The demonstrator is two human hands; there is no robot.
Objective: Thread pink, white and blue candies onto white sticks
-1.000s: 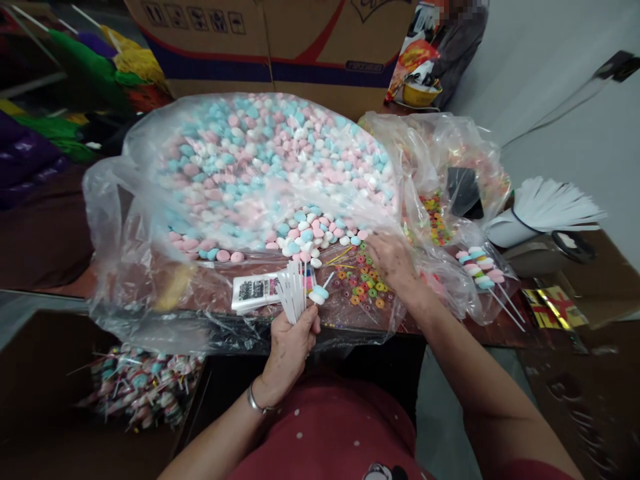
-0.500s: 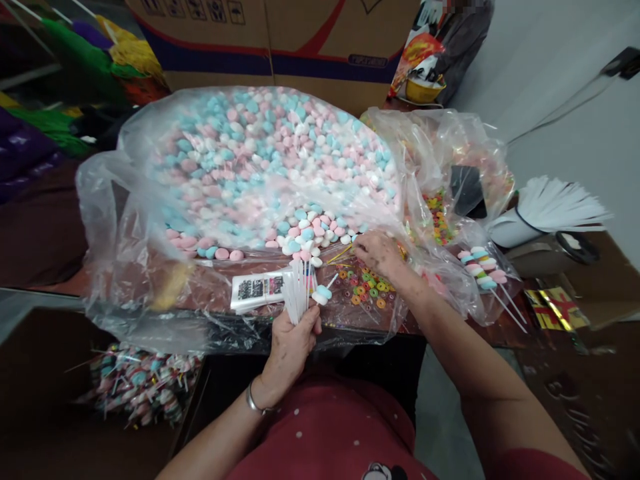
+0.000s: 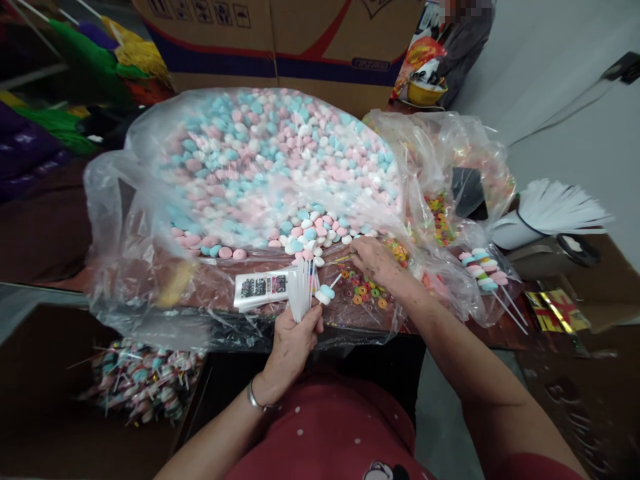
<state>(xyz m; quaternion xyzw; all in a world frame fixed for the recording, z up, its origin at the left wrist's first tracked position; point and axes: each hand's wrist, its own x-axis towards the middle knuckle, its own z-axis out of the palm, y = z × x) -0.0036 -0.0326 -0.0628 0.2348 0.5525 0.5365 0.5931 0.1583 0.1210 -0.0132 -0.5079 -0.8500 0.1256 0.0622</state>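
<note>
My left hand (image 3: 296, 333) is closed around a bundle of white sticks (image 3: 301, 293) that stand upright. One stick in that grip carries a blue and a white marshmallow (image 3: 325, 293) and points up to the right. My right hand (image 3: 375, 259) reaches over the loose cereal-like rings (image 3: 367, 290), fingers bent down and drawn together; whatever they pinch is hidden. By its fingertips lies a thin yellow strip (image 3: 341, 259). Just beyond, loose pink, white and blue marshmallows (image 3: 310, 233) spill from a big clear bag (image 3: 145, 127). Flat printed packets (image 3: 260, 288) lie left of the sticks.
Finished marshmallow skewers (image 3: 484, 270) rest on plastic at the right, near a container of white sticks (image 3: 520, 227). A carton (image 3: 45, 380) of wrapped skewers stands low at the left. A large cardboard box (image 3: 280, 40) is behind the bag. Gold packets (image 3: 555, 312) lie far right.
My right hand has shifted slightly left and toward me, its fingertips now by the yellow strip. My left hand keeps its grip on the sticks. The view has moved a little.
</note>
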